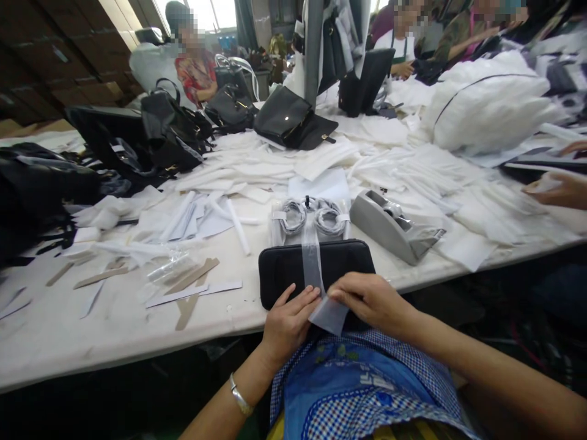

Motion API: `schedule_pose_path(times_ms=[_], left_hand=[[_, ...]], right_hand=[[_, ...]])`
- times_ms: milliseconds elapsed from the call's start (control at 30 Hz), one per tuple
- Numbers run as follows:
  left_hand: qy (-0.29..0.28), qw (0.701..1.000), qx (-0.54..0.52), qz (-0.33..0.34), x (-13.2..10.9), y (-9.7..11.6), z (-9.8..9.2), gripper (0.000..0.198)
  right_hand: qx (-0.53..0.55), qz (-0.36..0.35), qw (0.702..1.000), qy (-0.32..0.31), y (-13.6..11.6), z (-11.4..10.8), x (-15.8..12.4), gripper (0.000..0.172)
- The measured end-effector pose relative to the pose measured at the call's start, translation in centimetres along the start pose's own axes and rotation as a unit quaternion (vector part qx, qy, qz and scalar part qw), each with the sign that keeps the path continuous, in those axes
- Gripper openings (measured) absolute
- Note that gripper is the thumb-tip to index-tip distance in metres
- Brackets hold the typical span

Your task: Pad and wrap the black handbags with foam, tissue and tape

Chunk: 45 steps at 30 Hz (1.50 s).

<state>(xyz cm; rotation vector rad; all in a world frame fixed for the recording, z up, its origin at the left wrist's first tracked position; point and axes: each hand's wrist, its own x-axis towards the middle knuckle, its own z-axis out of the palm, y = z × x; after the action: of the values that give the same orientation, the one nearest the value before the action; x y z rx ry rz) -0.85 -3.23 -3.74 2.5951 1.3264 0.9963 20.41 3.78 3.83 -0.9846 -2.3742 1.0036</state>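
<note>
A black bag (pixel 282 269) lies at the table's front edge, directly before me. Two ring-shaped, wrapped handles (pixel 331 217) stick out at its far side in pale wrapping. A translucent white strip (pixel 313 256) runs down the middle of the bag toward me, its loose end hanging over the near edge. My left hand (pixel 293 318) rests with its fingers stretched flat on the bag, fingertips on the strip. Pinched between the thumb and fingers of my right hand (pixel 371 299) is the strip near its loose end. A grey tape dispenser (pixel 389 226) stands just right of the bag.
White sheets (pixel 403 165) are heaped across the table. Black bags (pixel 288 116) stand farther back and on the left. Brown card strips (pixel 190 299) lie at front left. A big white bundle (pixel 495 104) sits at back right. A co-worker's hand (pixel 559 189) is at far right.
</note>
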Motion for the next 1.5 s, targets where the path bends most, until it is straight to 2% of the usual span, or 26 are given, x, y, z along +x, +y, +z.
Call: schedule_pose_path(times_ms=[67, 167, 233, 367, 467, 567, 667, 733, 833, 900, 967, 1067, 1167, 1300, 1500], left_hand=[[0.007, 1.0, 0.003, 0.002, 0.1, 0.1, -0.1, 0.031], [0.008, 1.0, 0.007, -0.001, 0.1, 0.2, -0.1, 0.032], [0.006, 1.0, 0.006, -0.004, 0.1, 0.2, 0.0, 0.032], [0.001, 1.0, 0.001, -0.008, 0.0, 0.0, 0.1, 0.032], [0.001, 1.0, -0.002, -0.008, 0.1, 0.0, 0.0, 0.031], [0.0, 1.0, -0.004, -0.016, 0.2, 0.2, -0.1, 0.031], [-0.002, 1.0, -0.005, -0.024, 0.2, 0.3, -0.1, 0.034], [-0.003, 1.0, -0.008, -0.027, 0.2, 0.3, -0.1, 0.035], [-0.012, 0.999, -0.01, -0.03, 0.2, 0.2, 0.0, 0.035], [-0.018, 0.999, -0.007, -0.029, 0.3, 0.2, -0.1, 0.034], [-0.018, 0.999, -0.002, -0.026, 0.3, 0.3, -0.1, 0.033], [-0.015, 1.0, 0.006, -0.021, 0.2, 0.3, -0.2, 0.033], [-0.012, 1.0, 0.009, -0.018, 0.1, 0.3, -0.2, 0.035], [-0.013, 1.0, 0.011, -0.023, 0.3, 0.3, -0.3, 0.034], [-0.017, 0.998, 0.0, -0.053, 0.8, 0.3, -0.4, 0.033]], right_hand=[[-0.137, -0.118, 0.983, 0.032, 0.9, -1.2, 2.2, 0.028], [-0.28, -0.256, 0.924, -0.052, 2.7, -2.1, 4.8, 0.04], [-0.334, -0.282, 0.895, -0.091, 3.9, -2.6, 5.5, 0.037], [-0.378, -0.283, 0.877, -0.091, 5.5, -4.0, 5.3, 0.036], [-0.374, -0.282, 0.881, -0.064, 5.8, -4.5, 4.3, 0.032], [-0.339, -0.289, 0.894, -0.047, 5.4, -3.5, 2.1, 0.037], [-0.309, -0.286, 0.905, -0.062, 4.7, -1.3, -1.1, 0.051], [-0.292, -0.275, 0.914, -0.062, 4.3, 0.5, -2.8, 0.054], [-0.266, -0.29, 0.919, 0.009, 4.2, 3.0, -3.7, 0.045], [-0.245, -0.305, 0.917, 0.078, 4.2, 4.0, -3.4, 0.036], [-0.231, -0.299, 0.918, 0.117, 4.0, 4.3, -2.6, 0.032], [-0.237, -0.286, 0.922, 0.11, 3.5, 3.9, -1.7, 0.029], [-0.233, -0.304, 0.918, 0.098, 3.2, 3.3, -1.1, 0.021], [-0.246, -0.306, 0.912, 0.117, 3.0, 2.6, 0.0, 0.02], [-0.248, -0.215, 0.941, 0.083, 3.1, 2.7, 2.6, 0.02]])
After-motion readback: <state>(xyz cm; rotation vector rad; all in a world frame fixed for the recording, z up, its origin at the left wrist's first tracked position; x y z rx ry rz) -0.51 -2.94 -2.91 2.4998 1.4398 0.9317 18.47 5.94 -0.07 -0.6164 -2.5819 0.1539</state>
